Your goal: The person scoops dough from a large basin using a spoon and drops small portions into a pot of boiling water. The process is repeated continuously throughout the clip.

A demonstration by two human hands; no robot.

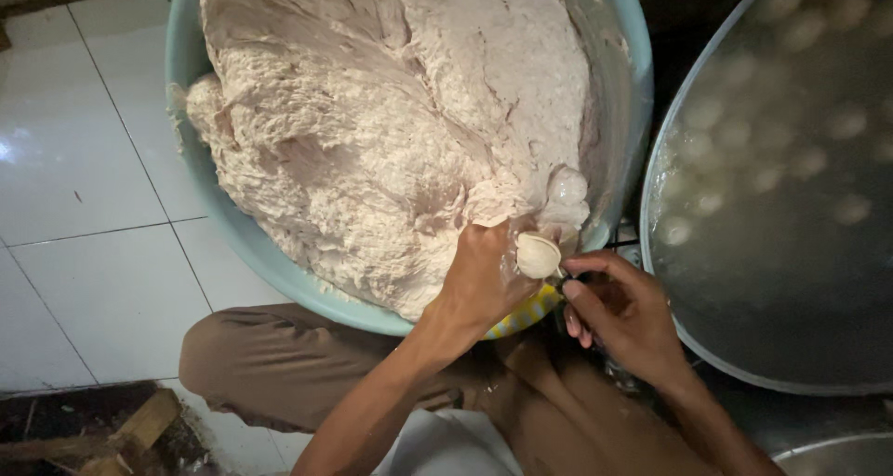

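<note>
Colours and patterns under your hands, overhead view.

You work a pale pinkish-beige paste (391, 122), mottled with rough lighter and darker streaks, heaped in a light blue-green basin (200, 174). The ball (538, 254) at your left hand (484, 276) is smooth cream. Under that hand shows a yellow-and-white striped edge (526, 316). Your right hand (623, 313) pinches a dark, near-black handle (614, 246). The pot (679, 113) is grey metal, its water murky grey-green with pale off-white balls (702, 113). Your trousers (270, 355) are plain brown. The floor tiles (84, 160) are glossy white with thin grey grout lines.
</note>
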